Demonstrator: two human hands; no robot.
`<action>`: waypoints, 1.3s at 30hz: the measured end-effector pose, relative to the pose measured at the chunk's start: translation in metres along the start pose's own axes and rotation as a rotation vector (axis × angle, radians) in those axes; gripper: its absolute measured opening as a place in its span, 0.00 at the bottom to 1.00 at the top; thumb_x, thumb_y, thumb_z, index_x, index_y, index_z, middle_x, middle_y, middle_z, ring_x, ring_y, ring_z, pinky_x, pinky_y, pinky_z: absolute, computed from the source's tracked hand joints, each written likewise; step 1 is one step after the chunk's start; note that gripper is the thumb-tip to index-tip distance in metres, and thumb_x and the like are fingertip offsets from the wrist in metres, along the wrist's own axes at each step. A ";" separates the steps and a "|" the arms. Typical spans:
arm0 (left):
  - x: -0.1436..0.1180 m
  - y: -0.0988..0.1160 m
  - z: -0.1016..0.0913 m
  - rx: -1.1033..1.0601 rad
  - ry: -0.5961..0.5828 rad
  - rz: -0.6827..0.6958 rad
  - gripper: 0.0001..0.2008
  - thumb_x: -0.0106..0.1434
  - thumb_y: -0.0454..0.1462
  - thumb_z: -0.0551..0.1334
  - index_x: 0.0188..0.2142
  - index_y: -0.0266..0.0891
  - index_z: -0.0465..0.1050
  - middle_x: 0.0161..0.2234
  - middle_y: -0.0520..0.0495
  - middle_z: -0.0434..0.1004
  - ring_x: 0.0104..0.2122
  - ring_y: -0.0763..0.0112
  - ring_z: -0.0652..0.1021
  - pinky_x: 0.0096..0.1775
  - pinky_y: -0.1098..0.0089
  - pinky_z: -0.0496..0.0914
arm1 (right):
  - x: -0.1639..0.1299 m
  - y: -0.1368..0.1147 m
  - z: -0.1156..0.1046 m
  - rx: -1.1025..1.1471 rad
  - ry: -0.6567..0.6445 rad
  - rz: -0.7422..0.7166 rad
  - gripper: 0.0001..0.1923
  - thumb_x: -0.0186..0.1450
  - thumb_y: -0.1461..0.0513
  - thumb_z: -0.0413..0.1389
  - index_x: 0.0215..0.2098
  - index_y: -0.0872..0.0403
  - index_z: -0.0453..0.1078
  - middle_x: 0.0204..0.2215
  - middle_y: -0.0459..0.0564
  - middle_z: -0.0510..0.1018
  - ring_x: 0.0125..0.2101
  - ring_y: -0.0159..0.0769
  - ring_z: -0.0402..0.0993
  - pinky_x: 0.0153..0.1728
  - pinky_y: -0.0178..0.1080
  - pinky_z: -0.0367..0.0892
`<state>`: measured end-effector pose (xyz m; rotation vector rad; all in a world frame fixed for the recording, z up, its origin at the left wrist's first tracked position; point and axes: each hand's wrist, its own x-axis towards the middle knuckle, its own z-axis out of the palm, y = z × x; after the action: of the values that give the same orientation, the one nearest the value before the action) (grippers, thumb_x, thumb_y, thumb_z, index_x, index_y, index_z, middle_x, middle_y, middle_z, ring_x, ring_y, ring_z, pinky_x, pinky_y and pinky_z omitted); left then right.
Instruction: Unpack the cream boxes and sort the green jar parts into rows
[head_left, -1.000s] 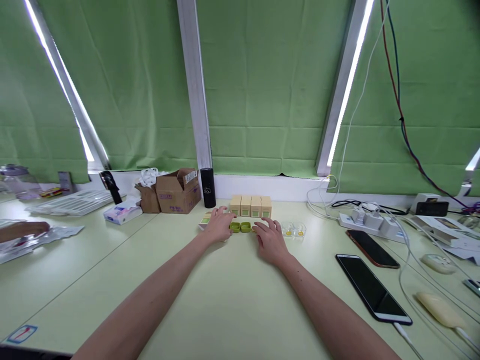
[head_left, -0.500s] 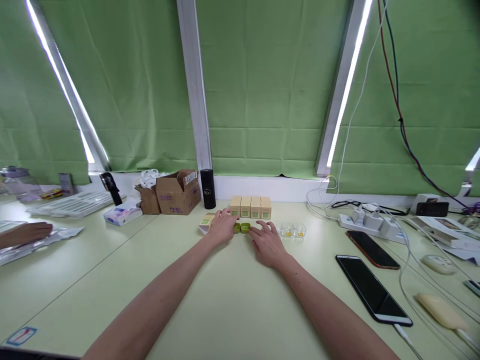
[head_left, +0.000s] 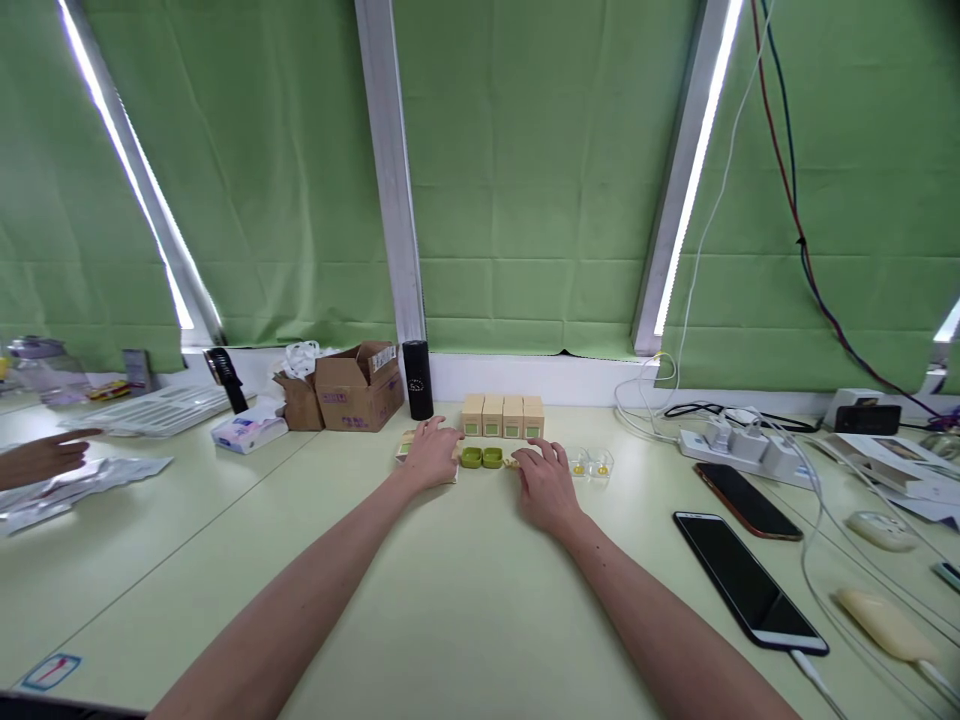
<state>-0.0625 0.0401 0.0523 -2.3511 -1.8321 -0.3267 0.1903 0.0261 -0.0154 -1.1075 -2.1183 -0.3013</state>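
Green blind (head_left: 555,200): hanging at 12, far back (clock centred on the green pots (head_left: 472,458), 12 = far side).
Table (head_left: 450,600): spreading under it all, running twd 6.
Carton (head_left: 356,392): sitting w/ flaps up at approx. 10, well apart.
Black bottle (head_left: 418,381): standing upright btwn 10 & 11.
L hand (head_left: 430,452): lying palm down at 9, fingers part-bent over a pale box (head_left: 405,445); box mostly hidden, so can't tell if gripping or just touching.
R hand (head_left: 547,482): resting btwn 3 & 4, fingers loosely curling, tips by a tiny yellow bit (head_left: 511,462); can't tell if pinching it.
Co-worker's hand (head_left: 45,460): showing far off at 9, nr shiny packets (head_left: 135,470).
Small boxes (head_left: 493,416): four, standing side by side btwn 12 & 1.
Clear cups (head_left: 579,462): sitting at 3, just past R hand, holding sth yellow.
Green pots: two, sitting btwn both hands, pair's long axis running 9–3; lying at 3 from L hand, 9–10 from R; L being nearer, tips just beside.
Yellow bit: lying at 3, nr the pots; too small to ID.
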 end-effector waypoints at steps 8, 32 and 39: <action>-0.004 0.002 -0.003 0.001 -0.011 -0.015 0.30 0.52 0.31 0.64 0.56 0.42 0.75 0.55 0.39 0.79 0.65 0.46 0.66 0.63 0.50 0.58 | 0.000 0.000 0.000 0.013 0.021 0.013 0.18 0.67 0.69 0.52 0.52 0.52 0.74 0.49 0.53 0.82 0.61 0.50 0.64 0.62 0.52 0.51; -0.009 -0.006 0.005 0.001 0.018 -0.131 0.28 0.58 0.34 0.60 0.60 0.42 0.70 0.56 0.39 0.75 0.57 0.50 0.73 0.55 0.55 0.69 | 0.001 -0.001 -0.002 0.051 0.083 0.083 0.15 0.68 0.69 0.52 0.50 0.51 0.74 0.46 0.53 0.84 0.59 0.50 0.67 0.62 0.53 0.53; -0.010 -0.005 0.009 -0.007 0.032 -0.117 0.30 0.55 0.31 0.61 0.58 0.42 0.70 0.55 0.40 0.76 0.55 0.50 0.75 0.52 0.56 0.70 | 0.001 0.002 0.002 0.037 0.106 0.121 0.15 0.68 0.69 0.53 0.50 0.51 0.74 0.45 0.53 0.84 0.58 0.48 0.68 0.61 0.51 0.53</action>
<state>-0.0690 0.0346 0.0410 -2.2346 -1.9614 -0.3825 0.1908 0.0290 -0.0161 -1.1664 -1.9481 -0.2567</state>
